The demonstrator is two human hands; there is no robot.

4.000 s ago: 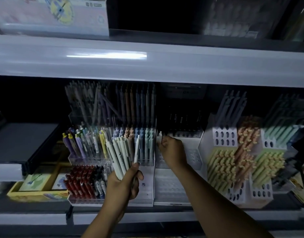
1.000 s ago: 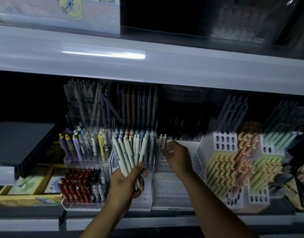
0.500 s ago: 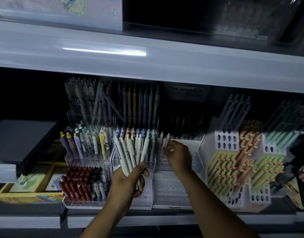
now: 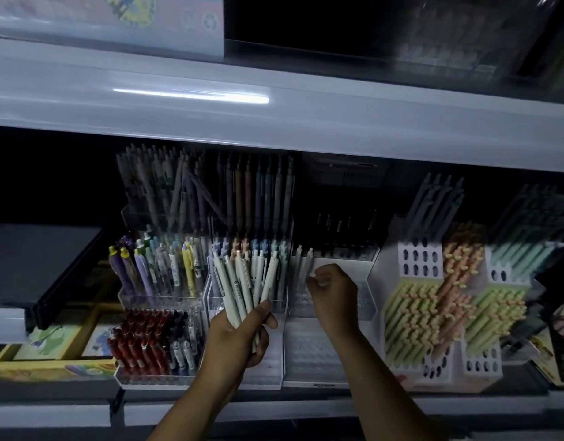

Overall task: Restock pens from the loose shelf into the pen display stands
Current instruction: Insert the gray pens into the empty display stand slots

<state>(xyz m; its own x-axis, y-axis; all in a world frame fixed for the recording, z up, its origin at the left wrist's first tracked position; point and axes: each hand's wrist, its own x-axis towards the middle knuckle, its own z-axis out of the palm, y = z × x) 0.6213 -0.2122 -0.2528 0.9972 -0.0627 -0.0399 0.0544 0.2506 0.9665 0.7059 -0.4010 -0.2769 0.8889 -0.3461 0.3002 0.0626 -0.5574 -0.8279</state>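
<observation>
The left hand [image 4: 239, 332] grips a bundle of pale pens [image 4: 242, 281], thumb across the front and fingers curled behind. The pens spread upward from the fist like a fan, with the clip ends on top. The lower tips come out under the palm.

Just to the right of this grip is the right hand [image 4: 333, 291], with curled fingers. Its fingertips are at the shaft of the nearer of two standing pale pens [image 4: 303, 265], which stay upright in the back left corner of the white display stand [image 4: 319, 351]. It cannot be told if the fingers really pinch that pen or only touch it. The front rows of holes in this stand, below the right wrist, hold no pens.

Directly behind the fan there is a clear stand with pastel pens [image 4: 258, 248]. Left of the grip, a clear tiered stand [image 4: 163, 299] carries purple, yellow and blue pens in the upper level and red pens [image 4: 137, 342] in the lower level. Further left and lower lies a yellow box [image 4: 51, 367].

Right of the right hand stands a white honeycomb stand [image 4: 417, 259] with yellow, orange and green pens pointing outward. Beyond the right hand some black pens [image 4: 344, 230] stand in the dark. Above everything runs the pale upper shelf edge [image 4: 338, 122].
</observation>
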